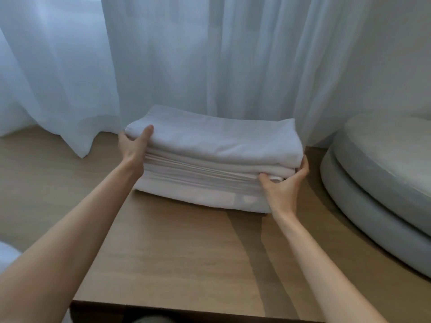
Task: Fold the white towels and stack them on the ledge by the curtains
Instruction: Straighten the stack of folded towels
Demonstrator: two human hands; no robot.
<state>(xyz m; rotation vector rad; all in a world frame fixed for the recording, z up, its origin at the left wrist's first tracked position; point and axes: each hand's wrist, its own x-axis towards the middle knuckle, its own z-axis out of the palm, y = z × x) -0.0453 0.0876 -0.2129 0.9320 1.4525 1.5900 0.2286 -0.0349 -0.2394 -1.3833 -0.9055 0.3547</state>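
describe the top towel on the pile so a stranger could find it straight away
Find the sheer white curtains across the back; in front of them a stack of towels sits on the wooden ledge. The top towel is the uppermost, smooth layer, with the thumb of the left hand on its left corner, while the right hand grips lower layers.

Dim, backlit curtains [210, 54], soft blur

The white towels [210, 159] lie folded flat in one stack of several layers on the wooden ledge [175, 252], just in front of the curtains [210, 54]. Folded edges face away from the curtains. The top towel is thick and sits slightly askew.
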